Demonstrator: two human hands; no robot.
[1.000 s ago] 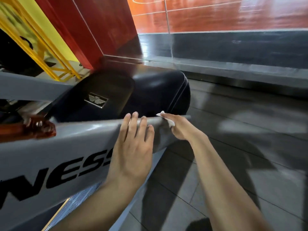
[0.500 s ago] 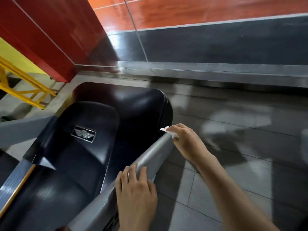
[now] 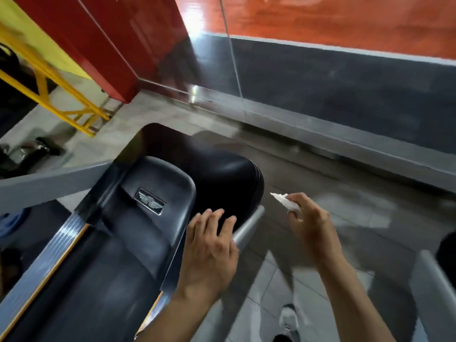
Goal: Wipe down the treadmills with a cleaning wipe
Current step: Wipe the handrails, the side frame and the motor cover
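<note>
Head view: right hand (image 3: 312, 225) pinching white wipe (image 3: 286, 203), left hand (image 3: 209, 248) spread loose over black treadmill hood (image 3: 153, 243).

No readable words or numbers here. The one sign is a small rectangular badge (image 3: 149, 201) set in the middle of the raised black motor cover (image 3: 158, 218) at the front end of the treadmill (image 3: 103, 280): a silver winged emblem on a dark plate with a bright border. If it carries any lettering, it is too small and blurred to make out.
</note>
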